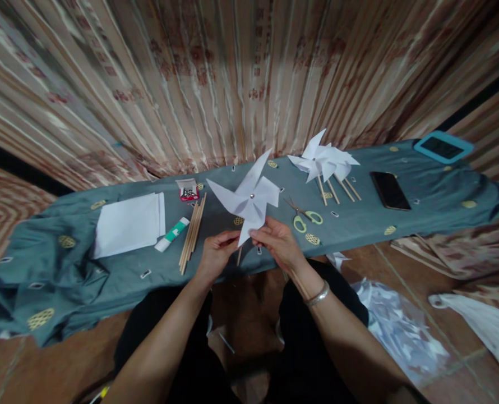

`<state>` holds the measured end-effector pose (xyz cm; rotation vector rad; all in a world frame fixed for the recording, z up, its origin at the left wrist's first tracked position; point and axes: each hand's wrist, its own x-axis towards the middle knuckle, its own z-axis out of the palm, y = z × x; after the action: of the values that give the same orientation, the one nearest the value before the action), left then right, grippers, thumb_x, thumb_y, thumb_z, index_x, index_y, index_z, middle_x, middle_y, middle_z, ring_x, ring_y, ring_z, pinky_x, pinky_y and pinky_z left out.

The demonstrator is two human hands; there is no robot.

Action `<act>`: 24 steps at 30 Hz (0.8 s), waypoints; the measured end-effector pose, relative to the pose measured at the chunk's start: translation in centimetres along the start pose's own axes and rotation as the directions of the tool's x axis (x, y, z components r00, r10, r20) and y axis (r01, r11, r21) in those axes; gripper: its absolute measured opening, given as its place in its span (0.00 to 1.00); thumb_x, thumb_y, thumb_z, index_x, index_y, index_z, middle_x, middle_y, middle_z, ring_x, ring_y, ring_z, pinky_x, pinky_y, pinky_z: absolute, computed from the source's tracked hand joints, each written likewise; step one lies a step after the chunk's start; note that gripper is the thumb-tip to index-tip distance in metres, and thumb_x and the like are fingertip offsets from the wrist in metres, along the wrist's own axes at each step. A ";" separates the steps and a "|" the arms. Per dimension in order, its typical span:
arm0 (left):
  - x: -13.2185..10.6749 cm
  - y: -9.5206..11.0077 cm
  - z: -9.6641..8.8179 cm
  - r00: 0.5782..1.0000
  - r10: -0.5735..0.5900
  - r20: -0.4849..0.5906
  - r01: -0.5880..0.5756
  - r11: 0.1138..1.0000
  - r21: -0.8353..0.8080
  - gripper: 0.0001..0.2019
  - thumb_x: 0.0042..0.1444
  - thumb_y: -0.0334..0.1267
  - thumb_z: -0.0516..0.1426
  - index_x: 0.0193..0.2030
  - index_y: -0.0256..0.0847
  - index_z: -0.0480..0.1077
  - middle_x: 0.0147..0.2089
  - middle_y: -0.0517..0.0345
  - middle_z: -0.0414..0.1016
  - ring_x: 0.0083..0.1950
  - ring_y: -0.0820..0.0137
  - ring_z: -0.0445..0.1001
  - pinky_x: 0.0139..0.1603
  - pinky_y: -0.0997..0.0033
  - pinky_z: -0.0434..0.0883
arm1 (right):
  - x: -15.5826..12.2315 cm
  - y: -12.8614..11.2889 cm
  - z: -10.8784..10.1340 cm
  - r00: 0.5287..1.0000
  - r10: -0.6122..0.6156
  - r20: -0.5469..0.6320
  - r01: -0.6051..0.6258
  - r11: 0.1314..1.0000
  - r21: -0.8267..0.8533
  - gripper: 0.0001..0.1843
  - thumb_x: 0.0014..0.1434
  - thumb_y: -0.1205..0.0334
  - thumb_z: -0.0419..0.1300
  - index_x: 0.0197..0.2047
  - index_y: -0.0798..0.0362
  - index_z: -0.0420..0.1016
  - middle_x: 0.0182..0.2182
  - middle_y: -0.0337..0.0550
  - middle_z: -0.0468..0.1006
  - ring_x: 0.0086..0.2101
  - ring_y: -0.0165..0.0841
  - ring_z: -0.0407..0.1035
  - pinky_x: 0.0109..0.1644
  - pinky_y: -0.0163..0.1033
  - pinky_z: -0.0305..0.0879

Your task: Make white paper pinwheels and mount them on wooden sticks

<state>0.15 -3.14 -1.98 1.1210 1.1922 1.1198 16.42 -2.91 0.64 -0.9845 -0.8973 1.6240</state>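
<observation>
Pinwheel upright over the cloth | my right hand angled inward, thumb and fingers clamped on its lowest blade | my left hand beside that blade, fingertips partly hidden, grip can't tell | scissors near my right

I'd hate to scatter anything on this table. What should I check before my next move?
1. Paper pinwheel supported: ok; your left hand and right hand hold it low.
2. Metal pin head at its centre: ok, showing.
3. Paper pinwheel fixed to its stick: cannot tell; the paper hides the join.
4. Red box shut: not ok; its lid is up.
5. Scissors closed: not ok; handles spread.
6. Phone clear of your right hand: ok.
</observation>
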 end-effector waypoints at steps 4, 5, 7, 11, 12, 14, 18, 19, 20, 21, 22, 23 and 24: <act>0.0 -0.3 0.0 1.000 0.027 0.002 -0.027 0.999 0.028 0.11 0.40 0.43 0.68 0.30 0.40 0.81 0.32 0.58 0.81 0.36 0.66 0.77 0.43 0.68 0.71 | -0.1 0.1 1.0 0.996 -0.047 0.075 0.051 0.998 -0.042 0.20 0.43 0.56 0.72 0.40 0.50 0.75 0.25 0.33 0.79 0.24 0.26 0.69 0.28 0.31 0.62; 0.0 -0.3 0.0 1.000 0.027 -0.008 -0.027 0.999 0.028 0.11 0.40 0.43 0.68 0.29 0.40 0.81 0.31 0.58 0.81 0.36 0.66 0.77 0.43 0.67 0.72 | -0.2 0.1 1.3 0.994 -0.052 0.093 0.058 0.997 -0.055 0.20 0.43 0.55 0.72 0.40 0.50 0.75 0.26 0.34 0.81 0.25 0.26 0.69 0.29 0.31 0.63; 0.0 -0.1 -0.2 0.999 0.012 -0.037 -0.012 1.000 0.012 0.13 0.39 0.44 0.68 0.31 0.40 0.81 0.33 0.58 0.82 0.38 0.64 0.78 0.45 0.64 0.72 | -0.4 0.2 1.4 0.993 -0.049 0.109 0.058 0.995 -0.086 0.21 0.43 0.55 0.72 0.40 0.50 0.74 0.28 0.35 0.82 0.25 0.27 0.70 0.29 0.32 0.64; -0.1 0.5 -0.7 0.995 -0.045 -0.087 0.042 0.999 -0.032 0.18 0.35 0.44 0.70 0.35 0.40 0.81 0.38 0.53 0.83 0.43 0.61 0.79 0.52 0.60 0.72 | -0.7 -0.3 -0.1 0.995 -0.025 0.100 0.043 0.981 -0.188 0.23 0.45 0.52 0.71 0.43 0.51 0.75 0.24 0.36 0.82 0.21 0.26 0.68 0.27 0.33 0.64; -0.1 0.7 -0.8 0.994 -0.054 -0.090 0.050 0.998 -0.043 0.19 0.34 0.44 0.71 0.35 0.40 0.81 0.39 0.52 0.83 0.43 0.61 0.79 0.52 0.60 0.72 | -0.6 -0.6 -0.8 0.996 -0.031 0.088 0.049 0.976 -0.212 0.22 0.45 0.51 0.70 0.42 0.52 0.76 0.23 0.37 0.81 0.20 0.26 0.67 0.26 0.33 0.63; -0.2 0.9 -0.8 0.994 -0.067 -0.089 0.062 0.996 -0.062 0.19 0.34 0.45 0.71 0.35 0.40 0.81 0.39 0.52 0.83 0.43 0.61 0.79 0.52 0.59 0.72 | -0.2 -1.2 -2.4 0.994 -0.104 -0.013 0.099 0.970 -0.222 0.21 0.46 0.50 0.70 0.41 0.52 0.78 0.23 0.38 0.81 0.20 0.26 0.66 0.27 0.34 0.62; -0.4 1.2 -0.7 0.991 -0.115 -0.066 0.110 0.991 -0.078 0.21 0.29 0.45 0.73 0.33 0.41 0.81 0.37 0.52 0.83 0.42 0.60 0.80 0.52 0.58 0.73 | 1.0 -1.9 -4.5 0.917 -0.313 -0.249 0.267 0.942 -0.202 0.22 0.42 0.52 0.72 0.41 0.49 0.78 0.35 0.41 0.83 0.34 0.30 0.74 0.39 0.36 0.68; -0.5 1.2 -0.7 0.990 -0.127 -0.056 0.123 0.989 -0.078 0.21 0.28 0.46 0.73 0.33 0.41 0.81 0.37 0.52 0.83 0.42 0.60 0.80 0.52 0.58 0.73 | 1.2 -1.8 -4.7 0.908 -0.332 -0.258 0.283 0.936 -0.208 0.23 0.41 0.52 0.73 0.41 0.48 0.77 0.37 0.41 0.83 0.37 0.32 0.74 0.43 0.38 0.68; -0.5 1.2 -0.7 0.990 -0.136 -0.046 0.132 0.988 -0.077 0.21 0.27 0.46 0.73 0.32 0.41 0.81 0.37 0.52 0.83 0.41 0.60 0.80 0.52 0.57 0.74 | 1.4 -1.7 -4.8 0.908 -0.335 -0.252 0.285 0.934 -0.216 0.24 0.40 0.52 0.73 0.42 0.48 0.77 0.38 0.41 0.83 0.39 0.33 0.74 0.45 0.40 0.68; -0.5 1.2 -0.6 0.989 -0.142 -0.037 0.139 0.987 -0.075 0.22 0.27 0.46 0.73 0.32 0.40 0.81 0.37 0.51 0.83 0.41 0.60 0.80 0.52 0.57 0.74 | 1.5 -1.6 -4.8 0.914 -0.327 -0.241 0.276 0.935 -0.223 0.25 0.40 0.51 0.73 0.42 0.47 0.77 0.37 0.41 0.83 0.39 0.34 0.74 0.47 0.41 0.68; -0.6 1.2 -0.6 0.989 -0.144 -0.029 0.141 0.987 -0.074 0.21 0.28 0.46 0.73 0.32 0.40 0.81 0.37 0.51 0.83 0.41 0.60 0.80 0.52 0.57 0.74 | 1.5 -1.5 -4.7 0.921 -0.314 -0.230 0.263 0.937 -0.228 0.25 0.40 0.50 0.73 0.42 0.48 0.77 0.35 0.41 0.82 0.38 0.34 0.74 0.47 0.42 0.68; -0.6 1.2 -0.7 0.989 -0.143 -0.024 0.141 0.987 -0.074 0.21 0.29 0.46 0.72 0.33 0.40 0.81 0.38 0.51 0.83 0.41 0.60 0.80 0.52 0.57 0.74 | 1.5 -1.4 -4.6 0.926 -0.304 -0.226 0.252 0.940 -0.232 0.25 0.40 0.49 0.73 0.42 0.48 0.77 0.33 0.40 0.82 0.37 0.35 0.74 0.46 0.43 0.69; -0.6 1.1 -0.7 0.990 -0.140 -0.025 0.138 0.987 -0.076 0.21 0.29 0.46 0.72 0.33 0.40 0.81 0.38 0.50 0.83 0.42 0.60 0.80 0.52 0.57 0.73 | 1.5 -1.3 -4.5 0.927 -0.297 -0.227 0.244 0.941 -0.233 0.25 0.41 0.49 0.73 0.42 0.48 0.77 0.31 0.40 0.82 0.35 0.34 0.74 0.45 0.43 0.69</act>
<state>-0.59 -3.58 -0.84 0.9522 1.2232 1.0686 20.80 -0.77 -0.23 -1.1271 -0.9809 1.1553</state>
